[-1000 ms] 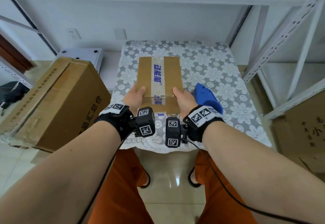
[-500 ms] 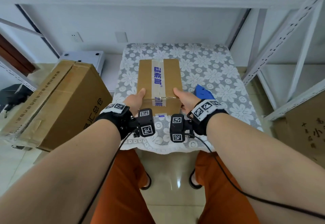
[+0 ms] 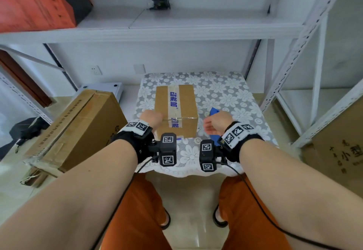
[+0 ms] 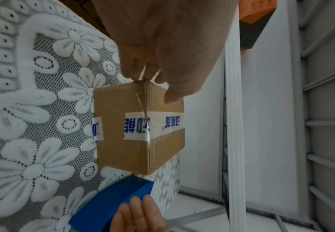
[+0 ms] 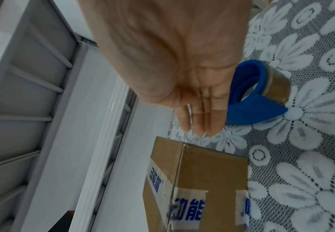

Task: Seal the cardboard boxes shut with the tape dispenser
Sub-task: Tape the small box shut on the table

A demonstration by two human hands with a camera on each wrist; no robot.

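1. White metal shelving point(image 3: 176, 31) stands over a small desk point(image 3: 231, 92) covered with a floral lace cloth.
2. At the middle of that desk sits the small cardboard box point(image 3: 175, 110), its long axis running away from the person; a strip of printed tape point(image 3: 173, 98) lies along the top seam and folds down the near face.
3. From the box outward: the left hand point(image 3: 152, 119) rests at its near left top corner, fingers point(image 4: 136, 69) curled down the left side and thumb on the top, so it holds the box lightly.
4. The right hand point(image 3: 215, 123) hangs just clear of the box's right side, fingers point(image 5: 202, 116) straight and together, holding nothing.
5. The blue tape dispenser point(image 5: 258, 100) lies on the cloth just beyond and beneath the right hand, to the right of the box, so the right hand is much the nearer one to it.
6. This box looks sealed, so I judge it is about to be set aside.
7. A large cardboard carton point(image 3: 78, 130) stands on the floor to the left, and an orange box point(image 3: 35, 12) sits on the shelf above
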